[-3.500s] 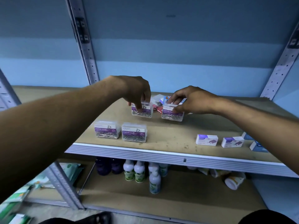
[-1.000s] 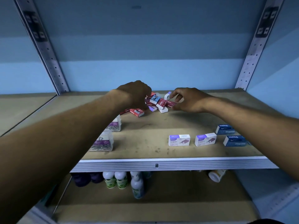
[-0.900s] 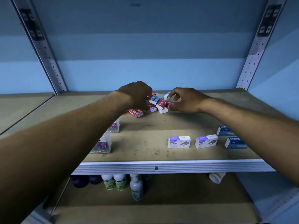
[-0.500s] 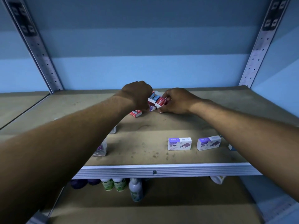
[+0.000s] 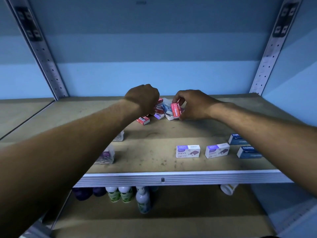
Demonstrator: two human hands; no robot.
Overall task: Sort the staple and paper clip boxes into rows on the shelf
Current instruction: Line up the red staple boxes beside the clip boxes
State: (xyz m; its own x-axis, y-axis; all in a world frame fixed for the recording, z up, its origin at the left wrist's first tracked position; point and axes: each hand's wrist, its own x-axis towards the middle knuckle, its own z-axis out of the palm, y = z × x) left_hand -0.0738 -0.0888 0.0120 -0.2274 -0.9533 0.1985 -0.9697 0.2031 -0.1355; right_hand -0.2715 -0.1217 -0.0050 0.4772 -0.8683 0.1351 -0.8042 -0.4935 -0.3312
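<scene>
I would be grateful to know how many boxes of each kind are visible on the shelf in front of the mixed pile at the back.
White-and-purple staple boxes: 2
Blue staple boxes: 2
Clear paper clip boxes, partly hidden by the arm: 2
Total: 6

Dim bluish light, wide-angle bending at edges, slight blur throughout.

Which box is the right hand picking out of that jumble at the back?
Look at the wooden shelf, toward its back middle, where small boxes lie in a heap. The right hand pinches a red staples box at the heap's right edge. It alone stands tilted, its white "Staples" lettering facing you.
</scene>
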